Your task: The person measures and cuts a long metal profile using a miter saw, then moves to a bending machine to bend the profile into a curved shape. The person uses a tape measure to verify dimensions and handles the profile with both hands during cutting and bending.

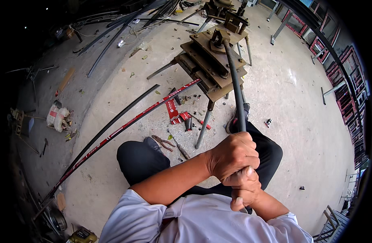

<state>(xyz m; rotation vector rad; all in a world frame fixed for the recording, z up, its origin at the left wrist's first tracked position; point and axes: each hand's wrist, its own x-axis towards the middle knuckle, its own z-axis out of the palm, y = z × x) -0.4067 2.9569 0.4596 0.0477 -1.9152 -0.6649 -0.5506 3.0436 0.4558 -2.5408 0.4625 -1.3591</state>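
Both my hands are closed around a long metal lever bar [237, 87]. My left hand [236, 156] grips it farther up, and my right hand [247, 188] wraps its lower end, touching the left. At its far end the bar joins a bracket on a rusty machine of stacked steel plates [208, 52], which stands on splayed metal legs. A long profile strip with red film [133, 120] has its far end at the machine's left side and runs back to the lower left. A dark strip [125, 111] lies alongside it.
Pliers [162, 142], a thin tool with a dark handle [182, 152] and red film scraps [172, 112] lie on the concrete floor between my legs. Left are a white bag [58, 117] and a hammer [44, 146]. Red-filmed frames [348, 105] lean at the far right.
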